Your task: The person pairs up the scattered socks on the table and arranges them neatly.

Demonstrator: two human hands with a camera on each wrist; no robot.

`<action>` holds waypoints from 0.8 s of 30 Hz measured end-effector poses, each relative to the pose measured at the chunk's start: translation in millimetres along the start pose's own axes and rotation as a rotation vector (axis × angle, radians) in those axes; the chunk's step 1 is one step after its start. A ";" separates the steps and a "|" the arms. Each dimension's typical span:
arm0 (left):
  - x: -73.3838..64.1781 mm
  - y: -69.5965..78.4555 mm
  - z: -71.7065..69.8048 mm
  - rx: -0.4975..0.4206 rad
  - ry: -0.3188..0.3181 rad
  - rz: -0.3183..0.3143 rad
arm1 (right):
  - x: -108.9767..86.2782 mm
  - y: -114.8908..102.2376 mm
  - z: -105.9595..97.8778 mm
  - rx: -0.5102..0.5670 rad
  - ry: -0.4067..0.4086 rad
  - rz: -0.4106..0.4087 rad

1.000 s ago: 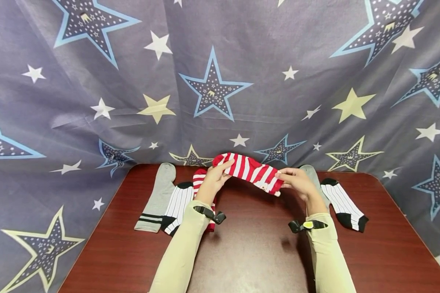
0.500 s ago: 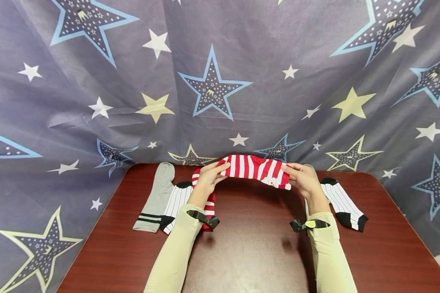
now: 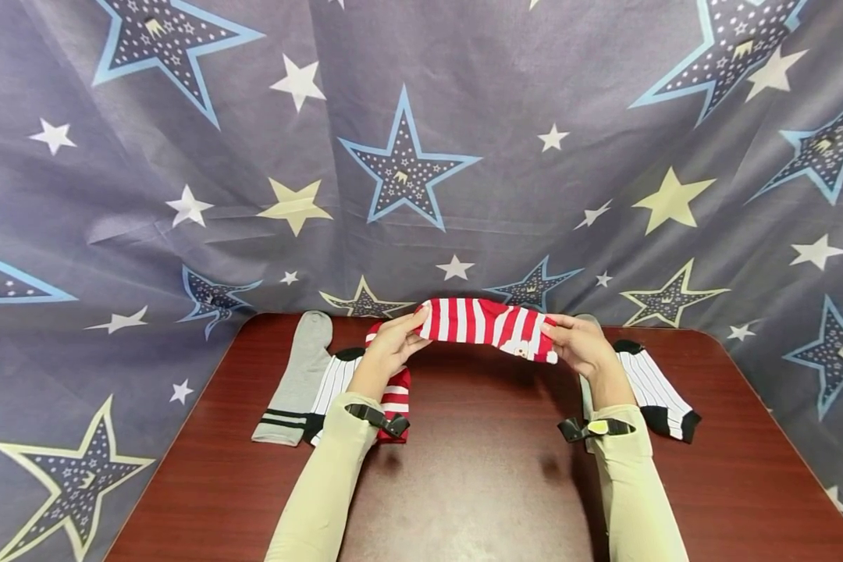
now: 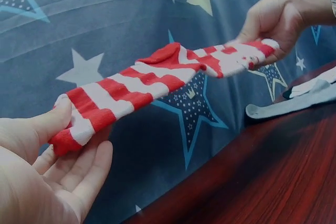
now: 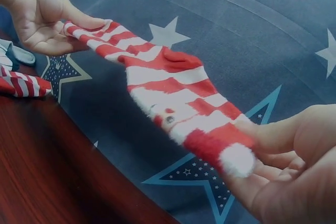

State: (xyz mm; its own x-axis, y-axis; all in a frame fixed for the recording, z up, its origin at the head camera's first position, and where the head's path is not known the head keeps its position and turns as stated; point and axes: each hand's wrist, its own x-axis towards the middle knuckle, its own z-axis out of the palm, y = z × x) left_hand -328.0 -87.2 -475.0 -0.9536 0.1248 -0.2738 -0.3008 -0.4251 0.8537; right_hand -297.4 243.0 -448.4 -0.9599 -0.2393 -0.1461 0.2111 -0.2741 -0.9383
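Observation:
A red-and-white striped sock (image 3: pixel 464 320) is held stretched sideways above the table between both hands. My left hand (image 3: pixel 392 348) pinches one end between thumb and fingers. The other end, with a fuzzy face and a white pompom (image 5: pixel 237 159), is pinched by my right hand (image 3: pixel 585 348). In the left wrist view the sock's red heel (image 4: pixel 160 54) bulges upward mid-length. A second red-and-white striped sock (image 3: pixel 396 402) lies on the table, partly hidden behind my left arm.
Left on the table (image 3: pixel 485 484) lie a grey sock (image 3: pixel 302 367) with black bands and a white pinstriped sock (image 3: pixel 332 382). To the right are another pinstriped sock (image 3: pixel 653 382) and a grey sock (image 3: pixel 586 390), mostly covered by my right hand. A star-patterned cloth (image 3: pixel 513 195) hangs behind.
The held sock has swung from slanting down at the right to nearly level. My left hand has shifted left and my right hand slightly right, both keeping their grip.

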 end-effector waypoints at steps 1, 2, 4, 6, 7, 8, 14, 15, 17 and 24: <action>0.4 0.3 -1.0 -0.013 -0.008 -0.007 | 0.1 0.3 -0.5 0.001 -0.005 -0.005; 0.8 0.5 -2.0 -0.028 -0.013 -0.014 | 0.0 0.4 -0.9 0.007 -0.013 -0.007; 1.4 0.8 -3.6 -0.054 -0.016 -0.029 | 0.7 1.3 -1.4 0.021 -0.011 -0.009; 1.8 1.1 -4.6 -0.081 -0.016 -0.041 | 1.4 2.3 -0.6 0.028 0.000 -0.004; 2.0 1.2 -4.9 -0.093 -0.016 -0.048 | 2.1 3.1 -0.3 0.028 0.006 0.000; 2.2 1.2 -5.2 -0.105 -0.014 -0.057 | 2.7 3.8 0.4 0.031 0.011 0.005; 2.8 1.5 -6.2 -0.150 -0.015 -0.099 | 5.0 8.0 6.5 0.019 0.049 0.058; 2.9 1.4 -6.6 -0.154 -0.015 -0.101 | 5.3 8.6 7.5 0.016 0.067 0.062; 3.4 0.9 -7.8 -0.152 -0.013 -0.096 | 6.1 9.5 9.0 0.004 0.095 0.065; 3.0 -3.8 -10.7 0.068 0.062 0.023 | 12.7 13.3 9.5 -0.107 0.263 0.065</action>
State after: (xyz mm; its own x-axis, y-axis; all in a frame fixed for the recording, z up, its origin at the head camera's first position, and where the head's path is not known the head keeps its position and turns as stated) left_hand -329.6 -94.8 -483.8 -0.9584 0.0590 -0.2793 -0.2811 -0.3650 0.8876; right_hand -305.1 227.5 -459.7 -0.9629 0.0003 -0.2697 0.2660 -0.1632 -0.9500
